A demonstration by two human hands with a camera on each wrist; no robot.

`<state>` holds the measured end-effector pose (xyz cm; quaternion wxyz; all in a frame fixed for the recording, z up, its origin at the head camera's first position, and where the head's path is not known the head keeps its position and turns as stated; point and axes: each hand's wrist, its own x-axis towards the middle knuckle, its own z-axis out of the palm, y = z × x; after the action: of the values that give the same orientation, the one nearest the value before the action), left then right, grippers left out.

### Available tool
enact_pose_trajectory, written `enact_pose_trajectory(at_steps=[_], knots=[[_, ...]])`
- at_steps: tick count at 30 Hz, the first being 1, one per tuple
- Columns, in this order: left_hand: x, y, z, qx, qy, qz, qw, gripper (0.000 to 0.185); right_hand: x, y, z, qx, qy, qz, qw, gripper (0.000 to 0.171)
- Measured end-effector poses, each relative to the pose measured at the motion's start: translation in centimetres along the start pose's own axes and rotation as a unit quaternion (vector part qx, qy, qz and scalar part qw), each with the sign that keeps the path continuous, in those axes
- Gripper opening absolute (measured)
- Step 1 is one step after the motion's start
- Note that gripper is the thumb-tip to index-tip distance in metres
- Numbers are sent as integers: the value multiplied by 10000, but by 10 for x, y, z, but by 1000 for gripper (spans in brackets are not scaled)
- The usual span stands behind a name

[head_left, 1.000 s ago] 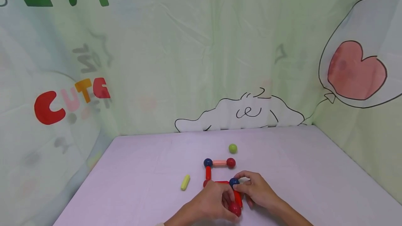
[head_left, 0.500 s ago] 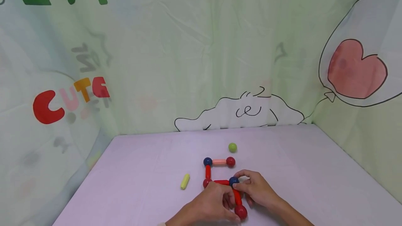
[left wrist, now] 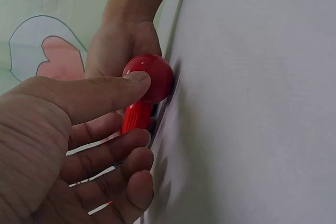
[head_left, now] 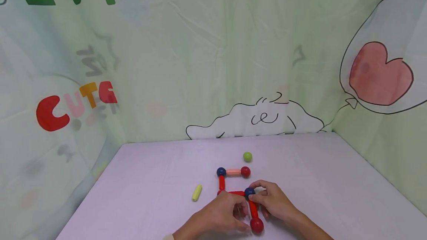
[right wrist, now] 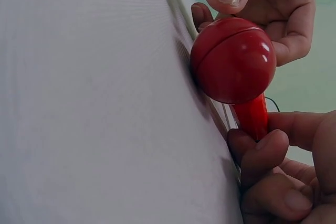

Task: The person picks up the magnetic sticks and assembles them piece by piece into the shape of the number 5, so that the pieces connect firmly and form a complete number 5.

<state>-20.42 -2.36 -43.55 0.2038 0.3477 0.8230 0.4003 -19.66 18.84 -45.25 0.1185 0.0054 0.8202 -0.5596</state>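
A chain of balls and rods lies on the table. My right hand (head_left: 276, 201) pinches the blue ball (head_left: 249, 192) at its near corner between thumb and index finger. From that ball a red rod (head_left: 253, 209) runs toward me, ending in a red ball (head_left: 257, 226), which shows large in the right wrist view (right wrist: 233, 61). My left hand (head_left: 221, 212) is just left of that red ball, fingers loosely bent; the right wrist view shows its thumb apart from the ball. Another red rod (head_left: 237, 193) leads left to a red ball mostly hidden by my left hand.
Farther back, the chain continues through a red rod (head_left: 221, 183), a blue ball (head_left: 221, 172), a pink rod (head_left: 233, 172) and a red ball (head_left: 245, 172). A loose green ball (head_left: 247, 156) lies behind; a yellow rod (head_left: 197, 192) lies left. Printed curtains bound the table (head_left: 150, 180).
The nearest red ball has shifted right and slightly toward me, with its rod. My left thumb has come away from it. My right hand keeps its hold on the blue ball.
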Motion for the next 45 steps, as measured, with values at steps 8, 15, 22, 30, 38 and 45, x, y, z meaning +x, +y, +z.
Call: enact_pose_trajectory(at_steps=[8, 15, 22, 30, 38, 45], knots=[[-1, 2, -8, 72, -46, -221, 9997, 21, 0, 0, 2, -85, 80, 32, 9999, 36], [-1, 2, -19, 304, 327, -187, 9988, 22, 1, 1, 1, -87, 116, 31, 9999, 37], [10, -7, -40, 716, 1203, 156, 9900, 23, 1, 1, -1, -99, 166, 12, 9998, 39], [34, -19, -58, 1322, 1552, -247, 9787, 31, 2, 0, 0, -104, 147, 63, 9998, 39], [68, -29, -69, 1123, 1740, -393, 9775, 39, 2, 0, 0, -134, 220, 69, 9996, 39], [99, -34, -75, 952, 1677, -293, 9808, 41, 1, 1, 0, -74, 165, 47, 9998, 41]])
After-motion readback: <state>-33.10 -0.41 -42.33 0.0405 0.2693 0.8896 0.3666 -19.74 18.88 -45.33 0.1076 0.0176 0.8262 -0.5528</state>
